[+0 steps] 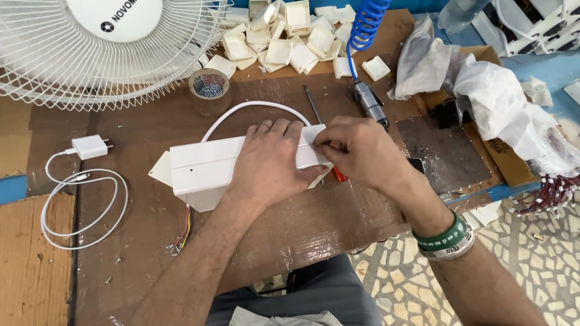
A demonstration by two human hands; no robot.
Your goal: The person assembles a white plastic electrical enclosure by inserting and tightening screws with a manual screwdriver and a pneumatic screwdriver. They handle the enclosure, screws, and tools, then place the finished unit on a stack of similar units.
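- Trousers and a fold of pale cloth (284, 317) show at 6 o'clock, just under the near edge of the bench (302, 229).
- Left hand (269, 163) lies palm down and flat across the white plastic housing (202, 169), fingers spread over its top edge; this grip is wide and pressing, not curled around anything.
- Right hand (356, 151) sits just at 3 o'clock of the left, its fingertips (320, 140) pinched narrow on the housing's right end; I cannot tell whether a small part is caught between them.
- The housing lies mid-bench with its long axis running 9 to 3 o'clock, most of its length reaching toward 9 o'clock from both hands. The right hand is nearer the end being pinched; the left covers the middle.
- Coloured wires (183, 232) trail from the housing's underside toward 7 o'clock, and a white cable (254, 105) arcs out behind it at 12 o'clock.
- An orange tool handle (340, 175) peeks out beneath the right hand.
- A white charger with its coiled lead (87, 148) lies well apart at 9 o'clock.
- A tape roll (209, 84) and a powered screwdriver (370, 102) on a blue coiled hose (364, 24) stand farther off.
- A heap of white plastic covers (284, 36) and a white fan (109, 42) sit at the far edge.
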